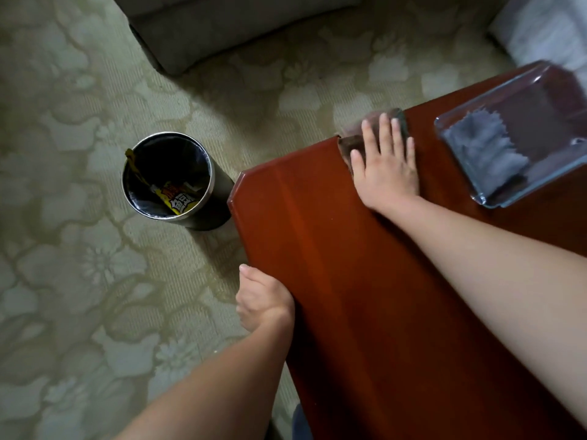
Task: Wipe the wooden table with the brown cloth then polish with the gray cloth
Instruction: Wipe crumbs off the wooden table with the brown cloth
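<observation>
The reddish wooden table (343, 265) runs from the lower right up to the right edge. My right hand (386, 165) lies flat, fingers spread, pressing the brown cloth (347, 144) onto the table's far edge; part of the cloth hangs over that edge and looks blurred. The gray cloth (486, 150) lies crumpled inside a clear glass tray (571, 157) on the table, to the right of my right hand. My left hand (263, 300) curls around the table's left edge, holding it.
A black round waste bin (178, 185) with wrappers inside stands on the patterned carpet (79, 265) just left of the table's corner. A gray sofa base (206, 33) is at the top. Something white and blurred (546, 30) sits at the top right.
</observation>
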`<state>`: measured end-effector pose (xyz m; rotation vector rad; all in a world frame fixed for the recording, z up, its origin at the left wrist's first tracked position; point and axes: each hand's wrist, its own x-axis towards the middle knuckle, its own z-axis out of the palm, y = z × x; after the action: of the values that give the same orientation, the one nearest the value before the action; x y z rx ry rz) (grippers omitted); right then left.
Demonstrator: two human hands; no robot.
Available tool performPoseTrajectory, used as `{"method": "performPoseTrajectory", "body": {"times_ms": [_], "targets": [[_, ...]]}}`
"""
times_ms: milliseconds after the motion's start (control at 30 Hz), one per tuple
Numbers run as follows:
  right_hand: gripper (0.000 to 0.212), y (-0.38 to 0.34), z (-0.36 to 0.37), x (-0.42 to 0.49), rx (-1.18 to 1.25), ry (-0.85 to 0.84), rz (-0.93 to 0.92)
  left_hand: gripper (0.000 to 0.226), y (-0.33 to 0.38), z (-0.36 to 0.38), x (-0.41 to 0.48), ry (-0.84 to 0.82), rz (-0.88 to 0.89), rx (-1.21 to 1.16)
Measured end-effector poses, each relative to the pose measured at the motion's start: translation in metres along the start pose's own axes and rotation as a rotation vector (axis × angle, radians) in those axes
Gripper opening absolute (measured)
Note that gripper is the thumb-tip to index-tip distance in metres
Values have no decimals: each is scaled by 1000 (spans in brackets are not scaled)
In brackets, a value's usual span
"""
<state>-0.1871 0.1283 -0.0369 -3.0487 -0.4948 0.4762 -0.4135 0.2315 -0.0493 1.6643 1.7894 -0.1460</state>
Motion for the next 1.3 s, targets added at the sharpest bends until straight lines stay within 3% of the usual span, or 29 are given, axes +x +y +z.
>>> {"method": "performPoseTrajectory", "body": {"times_ms": [100,300,367,433,533,700,833,1100,1300], "targets": [[67,-36,3,-9,29,13,92,65,0,0,-1,-16,-4,-16],[64,-166,43,-77,-125,-60,-595,45,3,-4,1,-70,-28,20],[60,-170,51,-80,-182,-58,-715,37,3,-6,2,-102,-39,38],[57,-156,51,-71,-177,-40,-776,46,3,-5,2,-82,-37,3],[61,-127,45,-55,-147,-2,-680,55,4,-5,-1,-42,-7,-20],[58,-58,11,-5,-74,20,-187,58,4,-9,-3,-71,5,-54],[55,-46,4,-1,-70,3,-187,58,4,-8,-3,-57,0,-43],[46,-139,21,-18,2,-38,-657,56,6,-7,-5,-47,-9,-37],[49,-137,37,-22,-37,29,-1015,57,5,-5,-2,-39,-17,-32]]}}
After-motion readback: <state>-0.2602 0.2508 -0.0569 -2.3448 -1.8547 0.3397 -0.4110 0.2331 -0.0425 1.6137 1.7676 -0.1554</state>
